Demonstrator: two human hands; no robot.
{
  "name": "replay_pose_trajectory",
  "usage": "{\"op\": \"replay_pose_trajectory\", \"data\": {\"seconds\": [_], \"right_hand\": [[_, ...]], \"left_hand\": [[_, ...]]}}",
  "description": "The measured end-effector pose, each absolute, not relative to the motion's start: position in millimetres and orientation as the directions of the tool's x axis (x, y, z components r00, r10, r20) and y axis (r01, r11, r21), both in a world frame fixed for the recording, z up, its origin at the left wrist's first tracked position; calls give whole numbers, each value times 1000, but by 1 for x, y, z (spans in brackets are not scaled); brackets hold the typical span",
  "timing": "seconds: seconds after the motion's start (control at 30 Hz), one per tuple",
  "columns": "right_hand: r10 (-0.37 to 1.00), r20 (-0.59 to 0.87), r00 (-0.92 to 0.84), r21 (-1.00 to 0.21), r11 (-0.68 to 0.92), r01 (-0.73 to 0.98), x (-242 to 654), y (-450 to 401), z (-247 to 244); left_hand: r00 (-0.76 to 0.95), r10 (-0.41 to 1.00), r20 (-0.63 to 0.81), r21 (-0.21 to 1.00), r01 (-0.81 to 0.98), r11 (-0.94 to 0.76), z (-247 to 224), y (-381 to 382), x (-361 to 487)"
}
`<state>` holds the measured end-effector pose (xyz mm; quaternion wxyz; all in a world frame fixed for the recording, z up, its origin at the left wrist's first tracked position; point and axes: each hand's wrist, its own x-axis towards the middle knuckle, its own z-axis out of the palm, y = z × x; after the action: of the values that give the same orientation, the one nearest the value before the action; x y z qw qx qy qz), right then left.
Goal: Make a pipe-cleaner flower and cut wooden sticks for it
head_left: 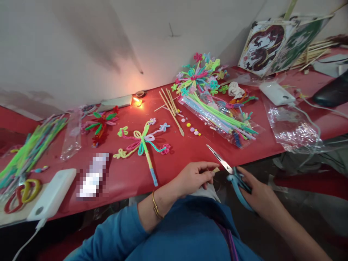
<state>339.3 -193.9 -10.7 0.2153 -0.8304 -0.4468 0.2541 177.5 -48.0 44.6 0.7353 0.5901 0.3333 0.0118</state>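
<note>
In the head view, my left hand [194, 177] is closed, thumb and fingers pinching a small flat tan piece [216, 170] whose material I cannot make out. My right hand [257, 192] grips blue-handled scissors [233, 177], the blades slightly parted and pointing up and left over the table's front edge. The scissors are apart from the tan piece. Nearest my left hand on the table lies a pipe-cleaner flower [143, 139] with looped petals, small blossoms and a wrapped yellow-green and blue stem.
A lit flame or lamp [137, 102] glows by the wall. Thin wooden sticks [170, 103], beads [192, 129], bagged pipe cleaners [220, 116] and a pipe-cleaner bouquet [196, 77] lie behind. At left are red-and-yellow-handled scissors [30, 190] and a white corded device [54, 194]. Dragon-pattern panels [262, 47] stand back right.
</note>
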Motion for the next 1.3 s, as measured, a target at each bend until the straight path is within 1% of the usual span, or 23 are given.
{"op": "replay_pose_trajectory", "data": {"seconds": [0.03,0.1,0.17,0.2,0.3,0.4,0.47,0.5,0.57,0.6,0.63,0.7,0.77,0.83,0.87,0.93,1.03,1.1,1.17,1.3], "right_hand": [[868,-172,465,-541,-478,692,343,-186,-8],[916,-31,399,-465,-367,806,347,-169,-4],[944,88,317,-381,-262,887,350,-153,-2],[947,129,295,-337,-238,911,351,-146,-3],[944,168,282,-244,-238,940,358,-135,-4],[934,163,317,-232,-276,933,368,-129,1],[921,186,343,-280,-285,917,367,-125,10],[914,197,354,-327,-279,903,361,-121,16],[920,175,350,-466,-236,853,338,-112,29],[941,138,310,-553,-186,812,320,-106,35],[970,75,231,-635,-132,761,300,-99,40],[999,21,47,-772,-14,635,257,-85,48],[995,55,-89,-859,92,503,219,-71,53],[982,75,-171,-888,144,437,194,-60,55],[978,79,-192,-885,158,438,187,-56,56],[974,83,-211,-851,179,494,180,-50,55],[968,97,-231,-742,225,632,179,-49,48],[969,80,-233,-667,226,710,181,-50,39],[981,37,-192,-637,171,751,183,-49,29],[998,-21,-60,-611,35,791,185,-38,15]], "left_hand": [[778,409,-478,871,357,339,47,-47,173],[778,415,-471,864,313,394,53,-45,165],[784,441,-437,871,246,426,59,-43,156],[783,464,-415,876,206,437,62,-42,152],[763,545,-348,883,73,463,72,-37,139],[709,653,-268,898,-61,435,81,-28,127],[656,725,-208,917,-126,378,86,-19,119],[628,759,-174,927,-157,342,88,-14,115],[565,820,-85,941,-226,254,93,-3,109],[528,848,-34,944,-262,201,97,3,106],[482,876,15,945,-293,145,100,8,103],[368,924,107,938,-345,29,109,19,96],[226,957,181,920,-383,-84,119,30,86],[92,968,233,898,-402,-178,125,41,73],[33,967,251,888,-405,-217,126,46,66],[-46,965,257,884,-393,-254,121,56,52],[-74,978,196,916,-343,-210,96,69,33],[-12,994,109,969,-223,-109,72,75,24],[57,998,41,998,-59,-37,48,79,18],[115,992,58,982,175,-77,17,75,11]]}}
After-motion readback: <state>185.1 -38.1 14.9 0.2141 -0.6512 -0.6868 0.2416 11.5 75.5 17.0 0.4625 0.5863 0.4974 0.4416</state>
